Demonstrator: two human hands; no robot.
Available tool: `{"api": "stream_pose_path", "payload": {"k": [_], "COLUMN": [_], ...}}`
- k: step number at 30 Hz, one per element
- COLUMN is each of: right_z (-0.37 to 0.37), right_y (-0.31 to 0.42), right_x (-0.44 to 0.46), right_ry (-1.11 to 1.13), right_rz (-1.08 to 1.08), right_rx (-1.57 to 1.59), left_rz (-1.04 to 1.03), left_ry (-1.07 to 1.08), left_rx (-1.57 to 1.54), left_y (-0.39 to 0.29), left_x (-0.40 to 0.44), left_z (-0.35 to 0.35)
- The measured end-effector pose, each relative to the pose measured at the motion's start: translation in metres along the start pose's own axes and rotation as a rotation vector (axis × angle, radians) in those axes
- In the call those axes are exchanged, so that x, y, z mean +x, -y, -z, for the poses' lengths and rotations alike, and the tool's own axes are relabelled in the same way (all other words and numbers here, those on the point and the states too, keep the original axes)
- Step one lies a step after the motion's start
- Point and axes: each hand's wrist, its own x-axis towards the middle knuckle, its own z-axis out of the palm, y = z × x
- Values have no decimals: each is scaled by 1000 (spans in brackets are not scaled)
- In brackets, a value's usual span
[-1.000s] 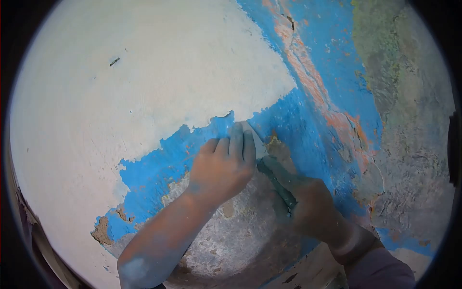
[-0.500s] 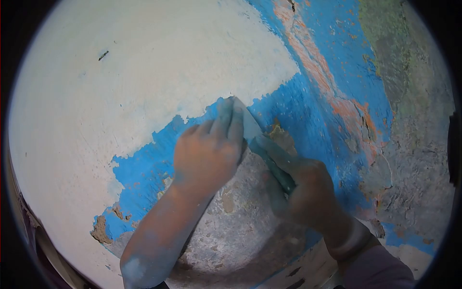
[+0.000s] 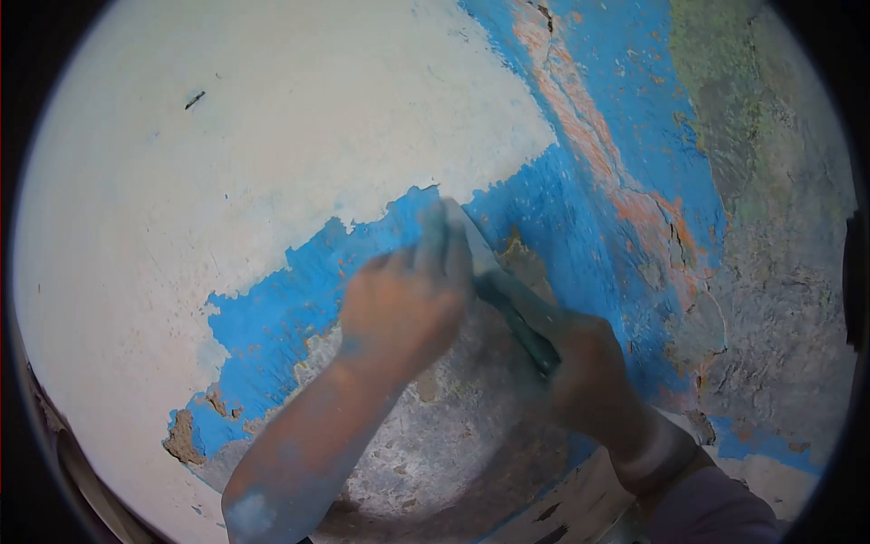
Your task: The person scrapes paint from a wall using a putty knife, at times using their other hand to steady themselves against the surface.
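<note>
A scraper [image 3: 517,319] with a dark green handle and a pale flat blade [image 3: 478,243] lies against the wall. My right hand [image 3: 589,358] is closed around its handle. My left hand [image 3: 403,304] is beside the blade, its fingers held together and pressed on the blade's left side near the tip; my left thumb is hidden. The blade tip is just below the ragged edge of the white coat [image 3: 299,118], over blue paint [image 3: 281,308]. Both hands are slightly blurred.
Bare grey plaster [image 3: 408,462] shows below the hands. A cracked orange strip [image 3: 589,118] runs down the right part of the wall, with rough grey-green plaster [image 3: 770,236] beyond it. A broken patch [image 3: 184,437] is at lower left.
Both hands and the scraper have shifted a little downward, and the blade tip has come away from the white coat's edge. The grip looks the same.
</note>
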Motion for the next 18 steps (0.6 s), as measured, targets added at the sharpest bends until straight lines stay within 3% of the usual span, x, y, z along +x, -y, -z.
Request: {"api": "stream_pose_path", "payload": {"k": [12, 18], "right_z": [2, 0], "right_y": [0, 5], "right_x": [-5, 14], "right_ry": [6, -38], "right_rz": [-74, -75], "right_rx": [102, 110], "left_rz": [-94, 37], "left_ry": [-43, 55], "left_rx": [-208, -271], "left_y": [-20, -12], "left_x": [-6, 4], "left_z": [2, 10]}}
